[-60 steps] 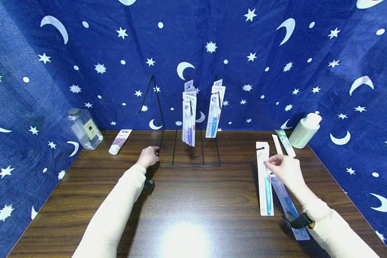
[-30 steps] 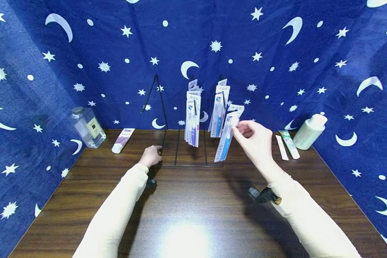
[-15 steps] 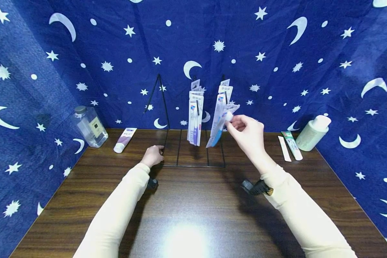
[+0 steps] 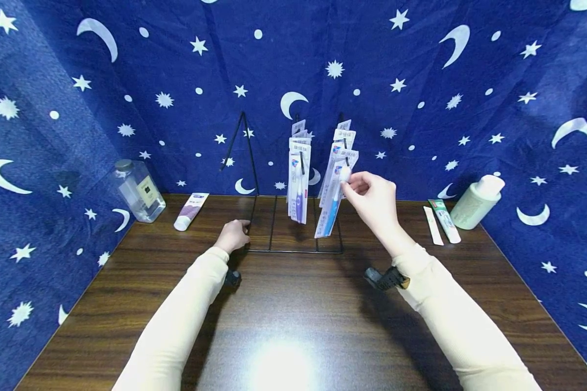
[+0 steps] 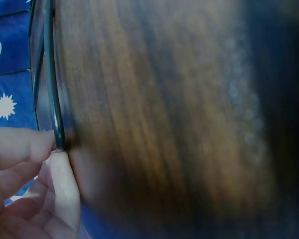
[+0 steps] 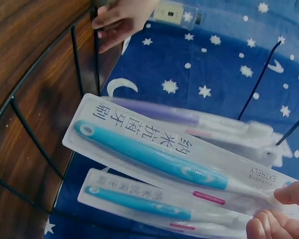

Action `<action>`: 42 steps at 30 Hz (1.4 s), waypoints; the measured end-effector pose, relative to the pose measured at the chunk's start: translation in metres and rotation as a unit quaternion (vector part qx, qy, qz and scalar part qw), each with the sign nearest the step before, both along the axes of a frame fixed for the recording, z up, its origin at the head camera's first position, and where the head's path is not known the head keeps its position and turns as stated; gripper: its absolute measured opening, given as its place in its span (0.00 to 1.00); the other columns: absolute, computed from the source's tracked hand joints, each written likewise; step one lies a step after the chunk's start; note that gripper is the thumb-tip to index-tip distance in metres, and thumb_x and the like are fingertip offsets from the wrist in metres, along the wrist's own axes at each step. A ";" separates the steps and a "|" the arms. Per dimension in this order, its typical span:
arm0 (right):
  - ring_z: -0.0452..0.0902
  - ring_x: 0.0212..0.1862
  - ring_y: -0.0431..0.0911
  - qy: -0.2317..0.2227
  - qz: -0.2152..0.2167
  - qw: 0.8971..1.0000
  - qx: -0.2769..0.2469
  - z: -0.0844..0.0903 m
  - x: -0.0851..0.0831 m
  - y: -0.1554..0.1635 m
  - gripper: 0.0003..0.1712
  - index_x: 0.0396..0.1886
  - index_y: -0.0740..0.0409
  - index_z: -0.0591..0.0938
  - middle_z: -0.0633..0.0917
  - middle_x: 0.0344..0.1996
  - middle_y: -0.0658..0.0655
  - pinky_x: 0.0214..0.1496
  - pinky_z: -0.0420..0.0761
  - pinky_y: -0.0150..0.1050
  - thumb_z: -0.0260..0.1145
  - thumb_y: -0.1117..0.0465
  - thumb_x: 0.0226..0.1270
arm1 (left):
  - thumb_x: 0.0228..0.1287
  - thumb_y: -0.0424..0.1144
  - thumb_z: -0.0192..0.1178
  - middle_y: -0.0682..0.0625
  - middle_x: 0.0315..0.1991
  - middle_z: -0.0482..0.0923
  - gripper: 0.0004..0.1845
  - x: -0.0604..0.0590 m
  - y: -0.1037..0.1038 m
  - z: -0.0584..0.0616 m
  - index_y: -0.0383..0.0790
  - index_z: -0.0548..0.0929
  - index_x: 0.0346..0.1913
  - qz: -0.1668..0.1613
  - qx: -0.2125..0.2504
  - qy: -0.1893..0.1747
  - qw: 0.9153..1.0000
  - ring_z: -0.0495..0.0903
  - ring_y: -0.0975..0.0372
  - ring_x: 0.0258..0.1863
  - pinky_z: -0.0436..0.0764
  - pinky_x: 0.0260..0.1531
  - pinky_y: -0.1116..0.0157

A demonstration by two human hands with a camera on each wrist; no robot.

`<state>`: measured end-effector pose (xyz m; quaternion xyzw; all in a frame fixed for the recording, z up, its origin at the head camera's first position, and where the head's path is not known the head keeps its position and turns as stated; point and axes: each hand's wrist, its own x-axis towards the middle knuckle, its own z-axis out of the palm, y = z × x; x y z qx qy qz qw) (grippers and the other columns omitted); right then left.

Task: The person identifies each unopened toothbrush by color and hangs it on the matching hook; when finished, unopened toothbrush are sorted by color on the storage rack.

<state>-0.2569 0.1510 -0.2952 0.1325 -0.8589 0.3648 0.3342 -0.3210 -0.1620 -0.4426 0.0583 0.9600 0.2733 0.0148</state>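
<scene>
Head view: blue toothbrush pack [image 4: 330, 209] hangs at rack's [image 4: 293, 247] right hook, top pinched by right hand [image 4: 374, 201] fingers; left hand [image 4: 232, 236] fingers curled on rack's near-left base wire; purple packs [image 4: 298, 179] just left

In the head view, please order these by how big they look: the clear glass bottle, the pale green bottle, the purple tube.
1. clear glass bottle and pale green bottle: look alike, so no ranking between them.
2. purple tube: smallest.
</scene>
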 end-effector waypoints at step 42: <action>0.80 0.23 0.44 -0.025 -0.034 0.997 0.068 -0.016 0.017 0.057 0.10 0.35 0.64 0.86 0.86 0.23 0.59 0.28 0.70 0.25 0.67 0.63 0.56 | 0.46 0.27 0.60 0.43 0.33 0.80 0.29 0.009 0.004 0.009 0.27 0.76 0.57 0.008 -0.014 -0.001 1.000 0.78 0.50 0.38 0.76 0.46 0.57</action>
